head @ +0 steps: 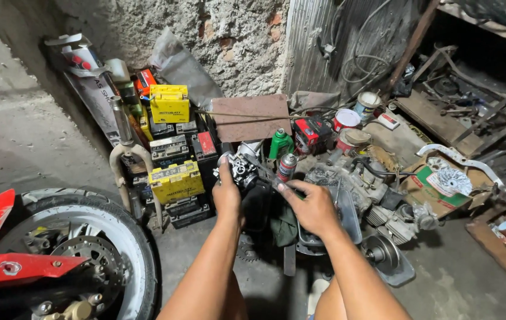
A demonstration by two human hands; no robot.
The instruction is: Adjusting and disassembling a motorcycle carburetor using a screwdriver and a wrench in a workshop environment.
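My left hand (227, 192) grips a small dark metal carburetor (244, 170) and holds it up in front of me. My right hand (312, 207) reaches toward the carburetor's right side, fingers pinched on a thin tool or small part that I cannot make out clearly. Just behind the hands stand a spray can (286, 168) with a red band and a green bottle (280, 144). Below the hands lie a dark cloth (283, 228) and a tray.
A motorcycle front wheel (96, 249) with red fender fills the lower left. Stacked yellow and black batteries (176, 181) stand by the wall. An engine block (359, 189), paint tins (346, 120) and scrap parts crowd the right. Concrete floor lies at the lower right.
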